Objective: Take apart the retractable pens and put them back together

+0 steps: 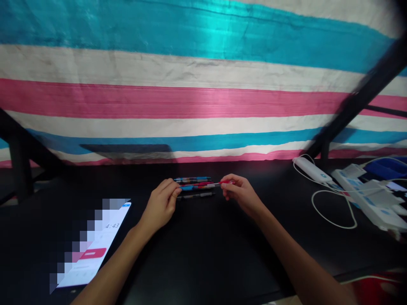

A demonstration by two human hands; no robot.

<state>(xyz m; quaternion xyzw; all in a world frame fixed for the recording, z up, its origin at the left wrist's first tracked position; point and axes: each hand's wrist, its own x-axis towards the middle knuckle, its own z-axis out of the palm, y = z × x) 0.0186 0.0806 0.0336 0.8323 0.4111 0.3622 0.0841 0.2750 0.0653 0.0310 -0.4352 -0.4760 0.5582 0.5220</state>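
Note:
Several pens lie side by side between my hands on the black table. My left hand [163, 202] is closed at their left end, its thumb and fingers pinching a blue-ended pen [188, 187]. To the right, my right hand [240, 192] is closed in a pinch around a red pen [228, 182], whose pale tip points left toward the other pens. At the back of the group is a pen with a blue end [202, 178]. Nearest me, a black pen [200, 195] rests apart from the others. My fingers partly hide the left ends of the pens.
A lit tablet or phone [104, 245], partly pixelated, lies by my left forearm. On the right are a white power strip [365, 199], a white device [311, 168] and looped white cables [333, 226]. A striped sheet [203, 101] hangs behind the black table [203, 254].

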